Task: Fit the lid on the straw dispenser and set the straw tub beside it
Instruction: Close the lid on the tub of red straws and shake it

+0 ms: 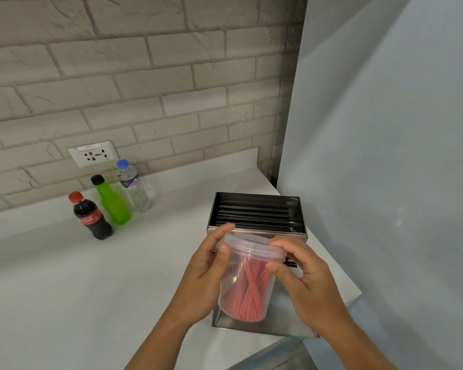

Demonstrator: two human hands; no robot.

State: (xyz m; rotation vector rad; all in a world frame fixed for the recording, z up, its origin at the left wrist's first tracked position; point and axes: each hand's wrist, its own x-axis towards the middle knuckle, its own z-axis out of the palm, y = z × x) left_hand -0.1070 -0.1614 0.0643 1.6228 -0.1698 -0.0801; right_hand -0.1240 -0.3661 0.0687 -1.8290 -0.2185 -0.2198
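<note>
A clear plastic straw tub (247,284) full of red straws is held in the air, tilted, in front of the steel straw dispenser (257,212). My left hand (207,265) grips the tub's left side. My right hand (302,276) holds its right side, fingers on the tub's clear cap (254,248). The dispenser stands with its top uncovered, and black straws lie inside. A flat steel piece (278,325), which may be the dispenser's lid, lies on the counter below the tub, partly hidden by it and my hands.
Three bottles stand at the back left of the white counter (91,289): a cola bottle (91,216), a green bottle (111,201) and a water bottle (134,186). A wall socket (92,153) sits above them. A pale wall (385,156) borders the counter's right side.
</note>
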